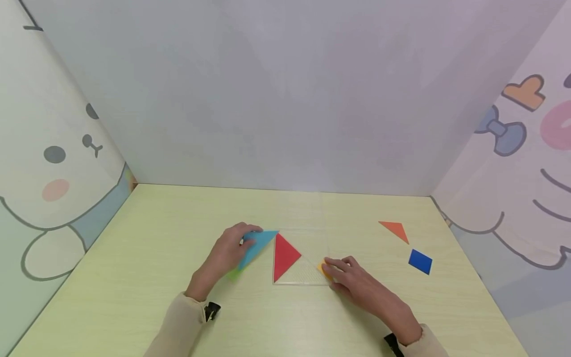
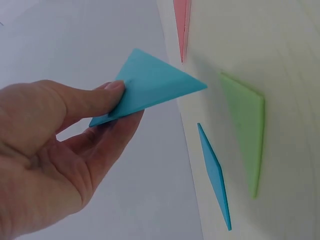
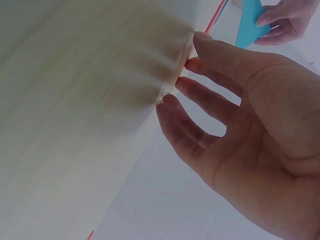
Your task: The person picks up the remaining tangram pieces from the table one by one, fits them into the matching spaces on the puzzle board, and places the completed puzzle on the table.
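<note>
My left hand (image 1: pixel 229 248) pinches a light blue triangle tile (image 2: pixel 150 77) between thumb and fingers, raised above the table beside the tray's left edge. Beneath it lie a green tile (image 2: pixel 247 130) and another blue tile (image 2: pixel 216 175); the green one mostly hides behind the hand in the head view. In the clear square tray (image 1: pixel 296 283), a red triangle (image 1: pixel 284 258) lies along the left side. At the tray's lower right corner my right hand (image 1: pixel 357 282) rests its spread, slightly bent fingertips on a yellow-orange tile (image 1: pixel 320 267), which they partly cover.
On the right part of the table (image 1: pixel 312 327) lie an orange-red triangle (image 1: pixel 397 229) and a dark blue four-sided tile (image 1: pixel 420 261). A faint clear panel (image 1: pixel 301 210) extends behind the tray. Walls rise at the back and both sides.
</note>
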Available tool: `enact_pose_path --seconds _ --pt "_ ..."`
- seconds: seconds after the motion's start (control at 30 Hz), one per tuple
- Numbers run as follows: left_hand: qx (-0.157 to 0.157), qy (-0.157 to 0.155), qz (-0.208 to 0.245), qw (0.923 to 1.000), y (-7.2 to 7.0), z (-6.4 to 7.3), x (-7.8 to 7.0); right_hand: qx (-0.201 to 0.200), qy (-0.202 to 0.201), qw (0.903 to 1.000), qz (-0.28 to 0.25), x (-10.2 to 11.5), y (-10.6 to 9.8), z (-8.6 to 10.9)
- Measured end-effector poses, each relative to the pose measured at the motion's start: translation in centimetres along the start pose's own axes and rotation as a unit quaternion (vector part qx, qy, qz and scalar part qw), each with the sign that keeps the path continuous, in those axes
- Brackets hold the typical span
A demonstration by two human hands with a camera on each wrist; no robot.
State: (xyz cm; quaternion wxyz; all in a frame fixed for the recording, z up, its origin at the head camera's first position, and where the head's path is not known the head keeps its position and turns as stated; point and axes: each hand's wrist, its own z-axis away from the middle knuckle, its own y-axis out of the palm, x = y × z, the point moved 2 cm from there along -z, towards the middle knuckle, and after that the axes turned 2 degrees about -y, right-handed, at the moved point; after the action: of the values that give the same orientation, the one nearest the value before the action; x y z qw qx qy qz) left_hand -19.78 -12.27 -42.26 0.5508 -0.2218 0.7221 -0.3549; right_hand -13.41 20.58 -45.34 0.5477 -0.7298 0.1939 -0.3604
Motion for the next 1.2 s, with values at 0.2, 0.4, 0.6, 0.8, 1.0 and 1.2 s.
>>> enact_pose_path --seconds 0.2,0.4,0.6,0.8,1.0,1.2 --pt "0.005 0.025 0.017 0.9995 0.8 0.1 -0.8 -0.002 -0.007 1.0000 -0.002 0.1 -0.2 0.0" --pt "0.006 0.058 0.007 0.9983 1.5 0.3 -1.7 -0.004 -0.011 0.9999 0.000 0.0 -0.2 0.0" --pt "0.017 0.081 0.005 0.9966 2.1 0.1 -2.2 -0.008 -0.017 0.9998 0.004 -0.1 -0.3 -0.1" --pt "0.032 0.079 0.018 0.9962 2.9 0.0 -2.6 0.000 -0.007 1.0000 -0.005 -0.2 0.0 0.0" --pt "0.057 0.076 0.030 0.9951 3.7 0.0 -3.2 -0.007 -0.015 0.9999 -0.001 -0.3 0.1 0.0" --pt "0.070 0.100 0.022 0.9923 4.2 -0.4 -3.9 -0.016 -0.022 0.9996 0.005 -0.2 -0.1 0.0"
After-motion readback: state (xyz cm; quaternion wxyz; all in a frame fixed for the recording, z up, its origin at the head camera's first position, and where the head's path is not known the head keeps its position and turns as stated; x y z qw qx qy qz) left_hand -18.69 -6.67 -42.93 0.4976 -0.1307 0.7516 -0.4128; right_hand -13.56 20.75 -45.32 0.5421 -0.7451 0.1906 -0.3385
